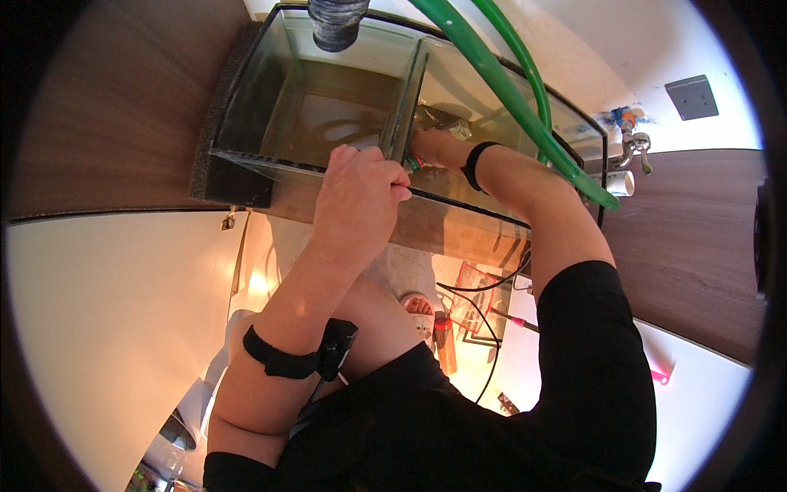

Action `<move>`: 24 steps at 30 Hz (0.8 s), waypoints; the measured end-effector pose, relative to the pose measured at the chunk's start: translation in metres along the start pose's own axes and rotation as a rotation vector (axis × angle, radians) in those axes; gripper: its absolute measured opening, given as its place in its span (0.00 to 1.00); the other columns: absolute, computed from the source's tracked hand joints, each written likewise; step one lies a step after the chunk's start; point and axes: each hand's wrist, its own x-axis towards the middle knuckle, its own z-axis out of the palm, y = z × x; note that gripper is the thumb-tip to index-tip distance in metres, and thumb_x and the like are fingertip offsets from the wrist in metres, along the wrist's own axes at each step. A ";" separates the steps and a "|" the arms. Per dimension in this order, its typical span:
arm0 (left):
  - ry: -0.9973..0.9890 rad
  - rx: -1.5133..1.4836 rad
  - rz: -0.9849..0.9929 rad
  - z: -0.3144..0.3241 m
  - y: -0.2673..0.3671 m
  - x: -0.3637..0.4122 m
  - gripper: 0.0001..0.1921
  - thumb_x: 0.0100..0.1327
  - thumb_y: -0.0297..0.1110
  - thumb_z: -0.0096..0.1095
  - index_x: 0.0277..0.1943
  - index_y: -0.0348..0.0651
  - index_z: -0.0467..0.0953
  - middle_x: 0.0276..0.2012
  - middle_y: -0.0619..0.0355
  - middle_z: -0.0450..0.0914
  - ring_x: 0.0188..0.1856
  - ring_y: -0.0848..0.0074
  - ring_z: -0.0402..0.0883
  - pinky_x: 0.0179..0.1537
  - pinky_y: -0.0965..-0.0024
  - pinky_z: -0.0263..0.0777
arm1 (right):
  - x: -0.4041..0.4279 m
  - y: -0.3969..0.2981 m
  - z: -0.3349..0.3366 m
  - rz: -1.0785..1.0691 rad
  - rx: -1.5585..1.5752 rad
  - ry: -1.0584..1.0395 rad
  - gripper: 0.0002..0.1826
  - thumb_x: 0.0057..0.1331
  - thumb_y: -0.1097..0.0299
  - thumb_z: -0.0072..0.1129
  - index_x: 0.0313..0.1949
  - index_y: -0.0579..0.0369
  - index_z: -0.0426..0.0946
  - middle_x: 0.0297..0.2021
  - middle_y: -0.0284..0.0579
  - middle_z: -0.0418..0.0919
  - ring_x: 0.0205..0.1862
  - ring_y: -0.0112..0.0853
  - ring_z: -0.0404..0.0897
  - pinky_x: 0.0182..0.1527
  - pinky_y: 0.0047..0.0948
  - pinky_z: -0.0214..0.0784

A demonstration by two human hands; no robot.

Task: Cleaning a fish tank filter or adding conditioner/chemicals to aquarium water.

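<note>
My left hand [363,197] is curled over the black-edged front rim of a glass tank [467,200], with the thumb tucked beside the fingers. Down inside the tank's right compartment is my right hand [432,146], close to the glass divider [407,101]. Its fingers are mostly hidden, so what they hold cannot be told. A dark, shiny object [444,117] lies just beyond this hand. Below the wrist shows a small green and red item [414,163], too covered to name. Cloudy brownish water [307,129] stands in the left compartment.
Green hoses [492,74] cross above the right compartment, and a grey ribbed pipe [337,27] hangs over the left. A metal tap [633,144] and white pipe [620,183] are at right. Open cabinet doors flank me. A black cable [492,326] trails near a pink-framed net [473,298].
</note>
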 end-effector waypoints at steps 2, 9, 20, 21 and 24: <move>-0.005 0.008 -0.013 -0.001 0.000 0.000 0.05 0.53 0.28 0.69 0.33 0.40 0.82 0.32 0.54 0.76 0.44 0.59 0.71 0.48 0.60 0.67 | -0.002 -0.002 -0.003 0.010 -0.015 0.029 0.13 0.60 0.75 0.57 0.45 0.60 0.78 0.46 0.57 0.79 0.47 0.52 0.81 0.42 0.45 0.77; -0.017 0.026 -0.029 -0.002 0.000 0.000 0.06 0.53 0.29 0.69 0.34 0.41 0.83 0.32 0.54 0.77 0.44 0.59 0.71 0.48 0.60 0.68 | -0.014 -0.009 -0.016 0.033 0.041 0.047 0.10 0.60 0.74 0.56 0.42 0.60 0.80 0.42 0.56 0.82 0.45 0.50 0.82 0.41 0.44 0.77; -0.007 0.022 -0.003 -0.001 0.000 0.000 0.06 0.53 0.29 0.69 0.34 0.40 0.82 0.33 0.53 0.77 0.44 0.59 0.72 0.48 0.60 0.68 | 0.007 -0.001 0.009 0.141 0.128 0.072 0.13 0.62 0.68 0.52 0.43 0.56 0.80 0.42 0.54 0.82 0.46 0.50 0.82 0.44 0.48 0.76; -0.005 0.025 -0.011 -0.002 0.000 0.000 0.06 0.53 0.29 0.69 0.34 0.40 0.82 0.33 0.53 0.77 0.44 0.59 0.72 0.48 0.60 0.68 | 0.007 -0.001 0.007 0.110 0.089 0.051 0.13 0.62 0.67 0.52 0.43 0.54 0.81 0.43 0.53 0.82 0.47 0.50 0.81 0.44 0.49 0.75; 0.039 0.008 0.019 0.001 -0.001 0.000 0.03 0.52 0.30 0.68 0.29 0.43 0.81 0.31 0.55 0.77 0.42 0.61 0.73 0.52 0.61 0.64 | 0.011 -0.001 0.009 0.112 0.075 0.049 0.13 0.61 0.67 0.53 0.43 0.50 0.81 0.43 0.52 0.82 0.47 0.50 0.81 0.43 0.50 0.75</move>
